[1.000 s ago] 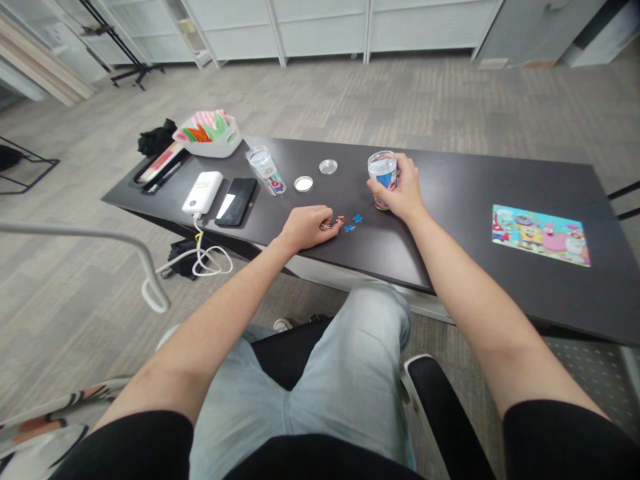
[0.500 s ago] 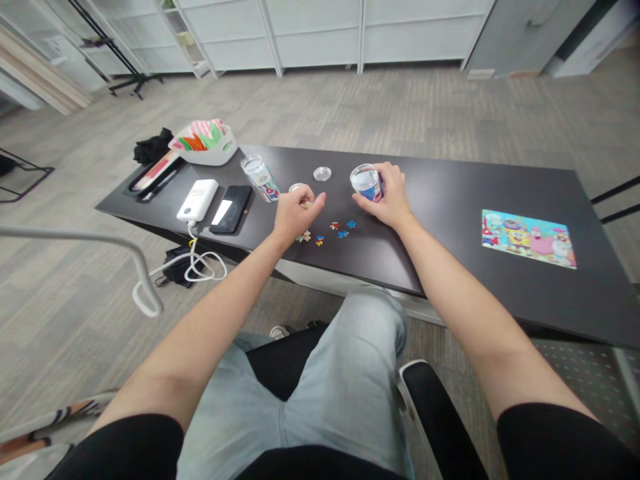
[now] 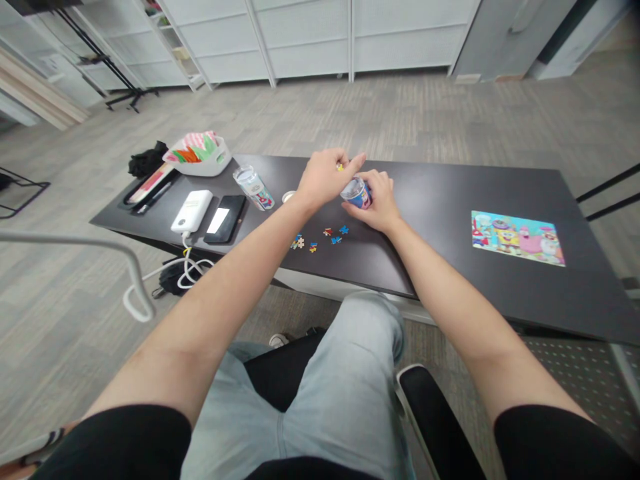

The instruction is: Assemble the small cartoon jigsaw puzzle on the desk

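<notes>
My right hand point(image 3: 376, 200) is wrapped around a clear jar point(image 3: 361, 197) with a blue cartoon label, standing on the dark table with its open top toward me. Just above and left of the rim, my left hand point(image 3: 327, 175) pinches a small yellow jigsaw piece point(image 3: 340, 167). Several loose jigsaw pieces point(image 3: 336, 240) in blue, red and pale colours lie near the table's front edge. Left of my hands stands a second clear jar point(image 3: 253, 188) with a printed label. A small round lid point(image 3: 287, 197) is partly covered by my left forearm.
A cartoon picture sheet point(image 3: 518, 239) lies flat at the right. Toward the left are a black phone point(image 3: 225, 219), a white power bank point(image 3: 192, 211) with a white cable hanging off the edge, and a white basket point(image 3: 215, 162) of colourful packets. A grey metal bar point(image 3: 100, 241) crosses the left side.
My left hand has risen and moved right, from beside the small lid to above the jar, and now covers the clear lid behind. My right hand still grips the jar.
</notes>
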Motion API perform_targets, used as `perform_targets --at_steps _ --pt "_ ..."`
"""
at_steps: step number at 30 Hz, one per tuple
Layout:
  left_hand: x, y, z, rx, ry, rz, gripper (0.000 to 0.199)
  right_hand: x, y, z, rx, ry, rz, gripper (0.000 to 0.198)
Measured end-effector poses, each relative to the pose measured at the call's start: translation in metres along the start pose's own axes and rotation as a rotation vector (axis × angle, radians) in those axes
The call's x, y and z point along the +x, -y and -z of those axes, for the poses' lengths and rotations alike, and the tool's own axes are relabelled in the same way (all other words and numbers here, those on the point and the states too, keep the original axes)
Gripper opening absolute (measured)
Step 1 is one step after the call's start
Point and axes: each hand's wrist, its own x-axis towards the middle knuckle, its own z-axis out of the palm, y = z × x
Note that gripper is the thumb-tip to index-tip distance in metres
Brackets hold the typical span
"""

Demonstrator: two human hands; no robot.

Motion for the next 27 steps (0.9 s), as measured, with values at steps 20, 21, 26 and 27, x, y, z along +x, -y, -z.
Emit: perform_targets --at_steps 20,21,26,27 --pt "0.026 -0.019 -0.010 -0.235 -0.035 0.052 0.087 0.000 -0.004 -0.005 -0.018 0.014 0.004 0.083" --pt "0.027 -0.019 -0.011 -0.243 -0.041 0.059 0.087 0.000 -0.005 -0.005 -0.024 0.015 0.007 0.082" --pt "0.027 -0.027 -0.012 -0.266 -0.048 0.094 0.075 0.001 -0.005 -0.004 -0.028 0.015 0.035 0.078" --pt "0.027 -0.030 -0.011 -0.276 -0.046 0.098 0.074 0.000 -0.005 -0.004 -0.028 0.012 0.036 0.078"
